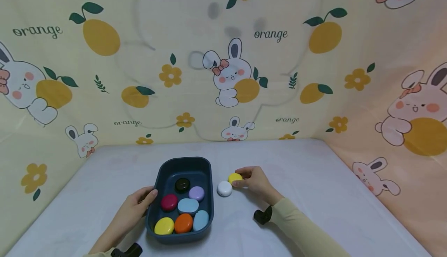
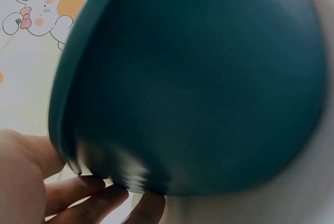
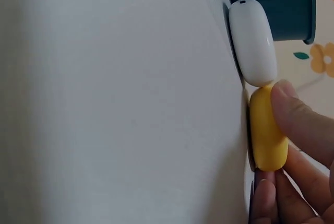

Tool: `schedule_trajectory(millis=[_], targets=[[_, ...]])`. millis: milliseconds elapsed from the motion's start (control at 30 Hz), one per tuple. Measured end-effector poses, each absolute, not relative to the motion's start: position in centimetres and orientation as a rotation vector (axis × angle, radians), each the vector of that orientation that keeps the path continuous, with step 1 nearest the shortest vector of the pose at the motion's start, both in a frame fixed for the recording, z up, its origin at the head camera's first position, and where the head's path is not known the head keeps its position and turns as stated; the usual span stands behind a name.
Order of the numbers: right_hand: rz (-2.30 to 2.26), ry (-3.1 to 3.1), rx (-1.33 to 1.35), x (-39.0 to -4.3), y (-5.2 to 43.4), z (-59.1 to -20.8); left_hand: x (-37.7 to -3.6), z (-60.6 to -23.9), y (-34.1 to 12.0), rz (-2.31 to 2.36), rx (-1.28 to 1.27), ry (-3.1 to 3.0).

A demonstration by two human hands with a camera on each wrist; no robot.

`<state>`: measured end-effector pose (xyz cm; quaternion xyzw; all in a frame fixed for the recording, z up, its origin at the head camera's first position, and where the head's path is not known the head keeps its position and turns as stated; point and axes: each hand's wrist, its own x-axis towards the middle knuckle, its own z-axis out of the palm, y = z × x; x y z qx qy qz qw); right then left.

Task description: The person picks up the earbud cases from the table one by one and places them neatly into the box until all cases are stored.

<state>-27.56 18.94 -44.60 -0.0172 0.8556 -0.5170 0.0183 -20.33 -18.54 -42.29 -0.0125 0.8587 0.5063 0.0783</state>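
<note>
A dark teal tray (image 1: 212, 195) with raised walls stands on the table, holding several glossy rounded pieces. My left hand (image 1: 134, 206) grips its left rim. In the left wrist view the thumb lies at the rim, with the other fingers (image 2: 86, 192) against the outer wall. Right of the tray, my right hand (image 1: 256, 181) pinches a yellow rounded piece (image 1: 234, 178) between thumb and fingers. That piece (image 3: 266, 125) stays down at table level in the right wrist view, its end against a white rounded piece (image 3: 253, 41). The white piece has a small dark slot.
Inside the tray are a black piece (image 1: 182, 185), a lilac one (image 1: 196, 193), a dark red one (image 1: 169, 202), an orange one (image 1: 183, 223), a yellow one (image 1: 164, 226) and two light blue ones. A patterned cloth (image 1: 188, 55) hangs behind the white tabletop (image 1: 297, 164).
</note>
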Motion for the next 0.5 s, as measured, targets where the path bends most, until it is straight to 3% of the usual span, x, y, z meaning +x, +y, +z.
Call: schedule_trajectory(millis=[500], targets=[[-1.592,2.707,0.094,-27.68,18.59,-43.55,-20.26,-42.1,-18.44,1.521,-0.046,2.569]])
